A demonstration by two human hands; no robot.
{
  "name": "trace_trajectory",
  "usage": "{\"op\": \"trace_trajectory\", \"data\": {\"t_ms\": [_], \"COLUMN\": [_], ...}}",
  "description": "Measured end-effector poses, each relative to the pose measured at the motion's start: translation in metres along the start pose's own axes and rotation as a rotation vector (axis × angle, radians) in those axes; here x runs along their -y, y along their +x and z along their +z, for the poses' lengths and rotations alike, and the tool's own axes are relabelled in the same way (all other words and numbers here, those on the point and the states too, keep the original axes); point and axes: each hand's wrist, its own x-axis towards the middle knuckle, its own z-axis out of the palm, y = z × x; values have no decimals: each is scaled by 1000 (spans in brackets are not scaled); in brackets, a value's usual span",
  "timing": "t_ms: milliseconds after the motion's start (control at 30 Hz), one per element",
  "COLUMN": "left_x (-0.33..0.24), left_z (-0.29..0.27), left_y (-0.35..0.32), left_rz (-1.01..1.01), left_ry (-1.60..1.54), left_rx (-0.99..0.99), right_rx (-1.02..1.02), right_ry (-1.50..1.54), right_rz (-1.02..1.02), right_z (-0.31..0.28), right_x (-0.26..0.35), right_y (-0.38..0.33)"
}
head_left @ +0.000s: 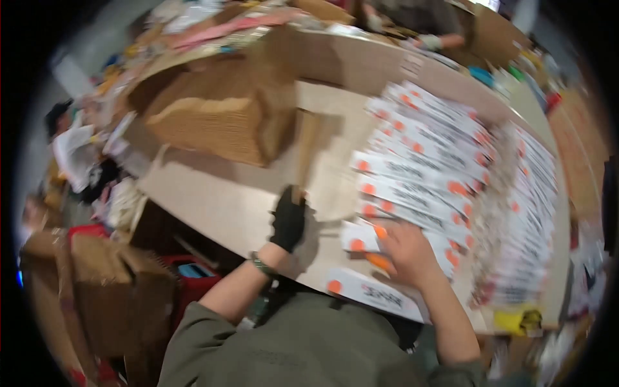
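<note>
One table (213,197). One brown stack (206,126) on it, left of centre. White packets (419,171) in two columns at right, overlapped and blurred past counting; one lies nearest the person. Two hands: right (409,251) bare, palm down on a packet, fingers leftward; two orange patches (380,261) at fingers, grip can't be told. Left (289,222) black-gloved, forearm reaching forward, pinching one upright brown strip (305,151) by its lower end.

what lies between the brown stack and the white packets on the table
In the head view, a narrow brown piece, held by the gloved left hand, lies between the brown stack and the white packets, with pale tabletop showing around it.
</note>
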Motion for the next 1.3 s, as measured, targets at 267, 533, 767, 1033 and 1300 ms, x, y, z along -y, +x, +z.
{"op": "trace_trajectory", "data": {"t_ms": [267, 533, 767, 1033, 1300], "left_x": [6, 0, -16, -29, -40], "left_z": [16, 16, -23, -29, -48], "left_y": [-26, -33, -43, -44, -30], "left_rz": [301, 208, 11, 38, 223], "left_ry": [658, 346, 144, 278, 429], "left_rx": [86, 124, 255, 285, 395], "right_rx": [-57, -108, -293, -313, -333], "right_ry": [-151, -140, 35, 481, 817], "right_rz": [-83, -33, 62, 687, 794], "right_z": [11, 21, 40, -4, -32], "right_x": [25, 14, 0, 4, -2], "right_y": [-22, -38, -17, -14, -21]}}
